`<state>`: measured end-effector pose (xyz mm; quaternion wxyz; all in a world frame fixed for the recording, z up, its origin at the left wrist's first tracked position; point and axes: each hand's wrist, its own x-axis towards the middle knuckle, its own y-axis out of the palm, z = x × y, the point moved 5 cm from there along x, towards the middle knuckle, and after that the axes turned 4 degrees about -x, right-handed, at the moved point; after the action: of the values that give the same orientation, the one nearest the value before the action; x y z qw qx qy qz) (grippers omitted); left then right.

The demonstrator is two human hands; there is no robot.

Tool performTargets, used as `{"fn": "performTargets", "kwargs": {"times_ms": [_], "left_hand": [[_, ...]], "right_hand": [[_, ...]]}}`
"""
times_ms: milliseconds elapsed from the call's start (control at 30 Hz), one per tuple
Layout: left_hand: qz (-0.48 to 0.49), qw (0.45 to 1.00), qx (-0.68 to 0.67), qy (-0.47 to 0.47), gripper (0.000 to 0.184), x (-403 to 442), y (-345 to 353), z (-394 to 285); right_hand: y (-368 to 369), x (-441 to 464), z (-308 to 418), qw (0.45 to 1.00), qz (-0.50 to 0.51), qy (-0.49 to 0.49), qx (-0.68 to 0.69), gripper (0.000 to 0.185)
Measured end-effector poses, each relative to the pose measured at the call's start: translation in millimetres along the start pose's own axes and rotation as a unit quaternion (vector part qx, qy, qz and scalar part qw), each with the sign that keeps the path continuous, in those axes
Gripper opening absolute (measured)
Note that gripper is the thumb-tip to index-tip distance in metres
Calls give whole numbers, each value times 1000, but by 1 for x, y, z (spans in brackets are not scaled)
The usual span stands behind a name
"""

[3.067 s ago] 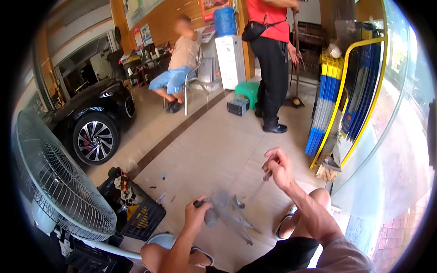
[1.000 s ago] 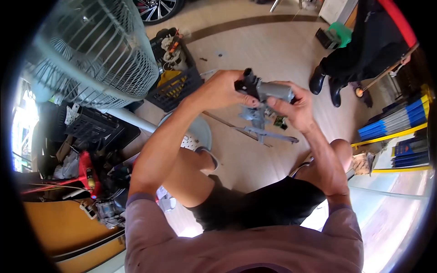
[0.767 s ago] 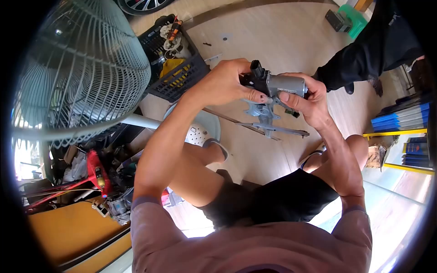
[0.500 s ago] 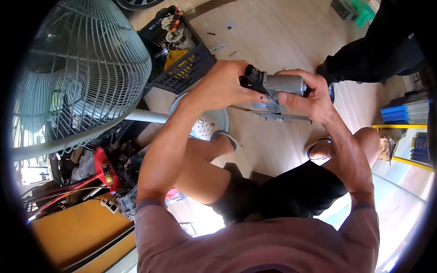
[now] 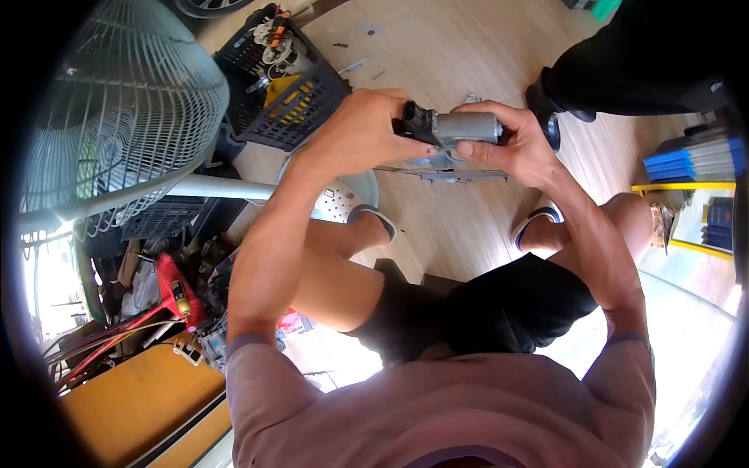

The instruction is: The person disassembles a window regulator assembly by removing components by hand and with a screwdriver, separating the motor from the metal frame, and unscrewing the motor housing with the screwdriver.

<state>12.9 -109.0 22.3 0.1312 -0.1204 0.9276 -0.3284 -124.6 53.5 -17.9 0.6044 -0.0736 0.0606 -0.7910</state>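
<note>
Your left hand (image 5: pixel 374 132) clamps the black plastic end (image 5: pixel 419 119) of a grey cylindrical metal motor (image 5: pixel 470 125) — your right hand (image 5: pixel 521 144) grips its other end.

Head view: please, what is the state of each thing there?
Motor-like part: held in both hands
Left hand: gripping its black end
Right hand: gripping its grey cylinder
Crate: open, holding parts
Fan: spinning or still, cannot tell
White clog: worn
</note>
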Motion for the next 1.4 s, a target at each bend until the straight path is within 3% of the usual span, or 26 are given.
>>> {"fn": "performTargets", "kwargs": {"times_ms": [233,333,433,533,633,767,867,900,1033,1167,1400], "left_hand": [[19,1000,19,3,49,1,5,-8],[29,999,25,13,48,5,2,-3],[40,992,-102,63,55,7,7,3],[88,987,-120,67,48,1,11,1],[106,982,-154,-12,42,-14,1,-16],[7,987,-149,54,37,-35,-4,-23],[-46,988,-137,55,40,-47,-7,-29],[-63,989,-125,43,38,-48,-8,-26],[-96,991,-81,43,35,-49,-11,-26],[-116,991,-51,29,38,-57,-7,-18],[-111,992,-63,10,35,-72,7,-9]], "right_hand": [[4,-3,-6,996,6,13,83,34],[4,-7,9,991,3,110,79,32],[8,-2,7,993,8,55,105,31],[16,4,15,997,27,-5,73,30],[22,8,26,993,46,5,104,32],[27,9,42,988,79,-29,127,42],[23,10,51,995,68,17,75,45],[23,12,54,996,57,-28,55,45],[10,2,54,999,-50,-9,18,41],[-8,-4,44,983,-141,-29,112,27],[-12,10,51,965,-189,-76,166,21]]}}
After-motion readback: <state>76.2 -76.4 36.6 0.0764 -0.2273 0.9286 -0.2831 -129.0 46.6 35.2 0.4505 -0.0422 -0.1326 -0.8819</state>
